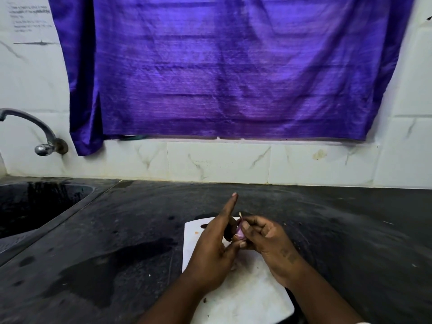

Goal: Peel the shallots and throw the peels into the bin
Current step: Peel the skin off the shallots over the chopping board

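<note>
Head view | shallot upright, tip away | left hand and right hand pinch it

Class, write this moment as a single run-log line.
step: peeling | left hand: holds shallot | right hand: picks at skin | over: board | bin: not in view

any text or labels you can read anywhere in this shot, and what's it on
Paper sheet on the tiled wall, top left: several printed lines, too blurred to read.
Right hand: a dark mark on its back, too blurred to tell whether it is writing.
Nothing legible on the purple cloth, tap, cutting board or shallot.
</note>
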